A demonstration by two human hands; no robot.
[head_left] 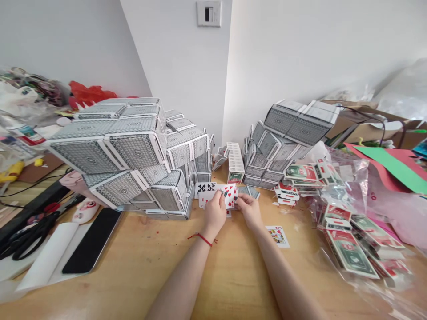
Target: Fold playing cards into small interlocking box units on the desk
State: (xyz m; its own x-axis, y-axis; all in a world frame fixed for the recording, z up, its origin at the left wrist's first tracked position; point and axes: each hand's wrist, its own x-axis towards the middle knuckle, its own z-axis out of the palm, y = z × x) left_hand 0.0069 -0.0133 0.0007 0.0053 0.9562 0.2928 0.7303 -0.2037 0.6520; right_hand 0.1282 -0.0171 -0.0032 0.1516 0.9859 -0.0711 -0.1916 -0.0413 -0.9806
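A playing card with red hearts [230,190] is held upright between my two hands at mid-table. My left hand [215,210] pinches its left side, and a red string bracelet circles that wrist. The fingertips of my right hand [249,210] close at the card's right edge. Behind my left hand lie more face-up cards, among them a black-suited card [202,187]. Patterned card backs [250,192] show just beyond my right hand. A face card [278,236] lies flat beside my right forearm.
Stacked boxes folded from cards rise at left [133,151] and right [296,124]. A row of folded cards [235,160] stands between them. Left are a black phone [93,240] and scissors [36,235]; right, several card packs [350,253] lie among clear plastic.
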